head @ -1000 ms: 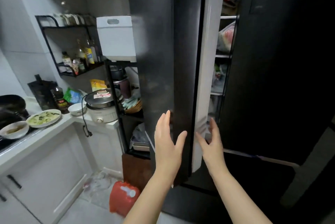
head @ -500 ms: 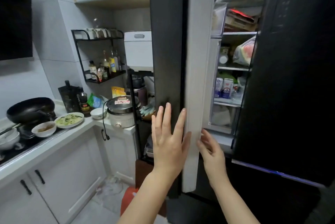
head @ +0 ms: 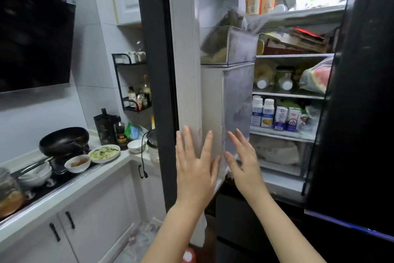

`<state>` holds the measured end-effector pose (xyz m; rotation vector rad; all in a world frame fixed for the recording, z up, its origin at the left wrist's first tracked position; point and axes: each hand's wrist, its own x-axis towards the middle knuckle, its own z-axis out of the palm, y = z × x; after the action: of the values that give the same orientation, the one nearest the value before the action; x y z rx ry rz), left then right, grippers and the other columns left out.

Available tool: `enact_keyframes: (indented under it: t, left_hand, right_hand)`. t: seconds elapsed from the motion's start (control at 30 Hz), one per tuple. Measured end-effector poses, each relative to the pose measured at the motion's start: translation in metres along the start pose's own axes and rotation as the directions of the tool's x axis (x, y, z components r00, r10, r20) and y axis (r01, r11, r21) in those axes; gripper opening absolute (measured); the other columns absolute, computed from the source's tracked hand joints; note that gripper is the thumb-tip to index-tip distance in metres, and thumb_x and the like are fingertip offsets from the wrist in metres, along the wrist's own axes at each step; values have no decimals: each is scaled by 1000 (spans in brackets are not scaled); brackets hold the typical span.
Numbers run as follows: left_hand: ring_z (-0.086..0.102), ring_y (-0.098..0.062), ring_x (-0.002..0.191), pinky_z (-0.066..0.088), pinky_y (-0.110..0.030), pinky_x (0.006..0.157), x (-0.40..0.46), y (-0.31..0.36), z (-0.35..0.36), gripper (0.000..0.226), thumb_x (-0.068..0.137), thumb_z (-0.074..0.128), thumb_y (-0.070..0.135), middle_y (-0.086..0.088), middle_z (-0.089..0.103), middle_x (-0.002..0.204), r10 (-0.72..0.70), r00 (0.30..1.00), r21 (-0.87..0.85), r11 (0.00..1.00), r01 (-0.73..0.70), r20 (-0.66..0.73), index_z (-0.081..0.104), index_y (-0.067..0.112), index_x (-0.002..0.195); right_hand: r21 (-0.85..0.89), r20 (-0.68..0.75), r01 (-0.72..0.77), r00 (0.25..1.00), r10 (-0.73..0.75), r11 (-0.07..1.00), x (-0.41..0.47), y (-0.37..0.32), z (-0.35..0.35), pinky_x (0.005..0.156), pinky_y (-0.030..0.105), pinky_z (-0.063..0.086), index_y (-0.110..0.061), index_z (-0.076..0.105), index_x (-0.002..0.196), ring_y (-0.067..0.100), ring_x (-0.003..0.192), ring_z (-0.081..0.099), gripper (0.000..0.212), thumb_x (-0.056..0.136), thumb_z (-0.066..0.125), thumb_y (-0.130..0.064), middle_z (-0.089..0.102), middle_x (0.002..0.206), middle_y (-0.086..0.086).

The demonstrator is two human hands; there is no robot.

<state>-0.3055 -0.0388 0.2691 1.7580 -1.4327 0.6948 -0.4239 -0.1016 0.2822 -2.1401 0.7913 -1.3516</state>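
Observation:
The fridge's left door (head: 187, 53) stands swung out toward me, its white edge and frosted door bins facing right. My left hand (head: 197, 162) is spread flat with straight fingers against the door's edge. My right hand (head: 244, 156) is also spread, just right of the door edge in front of the lower door bin; whether it touches I cannot tell. Neither hand holds anything. Inside, the shelves (head: 290, 94) carry milk cartons (head: 286, 118), small bottles (head: 262, 111), jars and a bagged watermelon piece (head: 317, 77). The black right door (head: 362, 92) is closed.
At left a white counter (head: 110, 169) holds a black pan (head: 64, 141), a plate of greens (head: 104, 153), bowls and sauce bottles. A black wall rack (head: 132, 83) holds condiments. A dark range hood (head: 34, 36) hangs at upper left. A red container (head: 188, 255) sits on the floor.
The left fridge door has swung further open, showing more shelves. My hands went from its dark front and edge to spread open at the white inner edge. The view has tilted up.

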Motion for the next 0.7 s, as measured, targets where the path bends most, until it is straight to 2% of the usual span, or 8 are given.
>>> enact_keyframes:
  t: [0.1, 0.17, 0.23, 0.3, 0.4, 0.47, 0.6, 0.7]
  left_hand:
    - [-7, -35, 146, 15, -46, 112, 8, -22, -8, 59, 96, 40, 47, -19, -2, 158, -15, 1000, -53, 998, 16, 16, 15, 40, 148]
    - [-14, -29, 146, 10, -44, 114, 14, -34, -14, 61, 95, 37, 51, -15, -11, 158, -30, 998, -93, 995, 34, 46, 4, 49, 146]
    - [-15, -28, 146, 12, -48, 117, 20, -46, -17, 61, 95, 34, 54, -15, -13, 158, -55, 997, -85, 995, 60, 59, 1, 50, 145]
    - [-7, -32, 147, 17, -53, 117, 30, -57, -18, 60, 95, 33, 55, -20, -6, 158, -26, 999, 0, 1000, 26, 28, 8, 41, 149]
    - [5, -37, 146, 16, -59, 115, 51, -66, -15, 62, 94, 40, 48, -19, 5, 158, 133, 990, 165, 979, -123, -54, 22, 27, 150]
    - [6, -37, 146, 15, -61, 114, 67, -66, -12, 64, 93, 48, 43, -16, 8, 158, 229, 970, 239, 949, -204, -80, 24, 25, 150]
    - [9, -36, 145, 14, -62, 112, 94, -67, -4, 69, 84, 61, 33, -14, 16, 157, 339, 939, 344, 889, -303, -50, 33, 21, 146]
    - [13, -37, 144, 16, -63, 110, 109, -73, 3, 69, 78, 67, 30, -15, 26, 155, 373, 928, 390, 858, -334, -25, 42, 19, 141]
  right_hand:
    - [-62, 63, 25, 998, -22, 998, 10, -3, 16, 110, 27, 12, -48, 28, 131, 0, 137, 8, 46, 95, 47, -26, 15, 147, -19]
    - [-98, 120, 70, 991, -58, 993, 14, -2, 25, 112, 29, 15, -49, 26, 133, 4, 139, 12, 51, 94, 50, -24, 18, 147, -18]
    - [-127, 131, 95, 988, -78, 987, 22, -1, 33, 114, 30, 17, -43, 27, 137, 9, 140, 16, 56, 92, 54, -22, 21, 148, -15]
    - [-166, 97, 86, 993, -71, 982, 34, 0, 37, 114, 29, 15, -35, 28, 141, 11, 141, 15, 59, 91, 56, -20, 21, 151, -10]
    - [-239, 74, 84, 995, -68, 967, 58, -1, 38, 111, 26, 10, -30, 25, 144, 16, 143, 13, 64, 90, 57, -18, 17, 156, -3]
    - [-283, 83, 81, 995, -60, 956, 71, 0, 37, 112, 29, 11, -30, 22, 145, 19, 144, 11, 67, 89, 58, -20, 13, 157, 0]
    - [-346, 76, 67, 996, -43, 936, 93, 2, 41, 116, 37, 16, -30, 20, 146, 20, 144, 7, 71, 88, 61, -25, 9, 158, 3]
    - [-403, 79, -5, 996, 40, 915, 104, 5, 44, 115, 41, 19, -33, 11, 147, 19, 145, -2, 77, 88, 60, -30, -5, 159, -1]
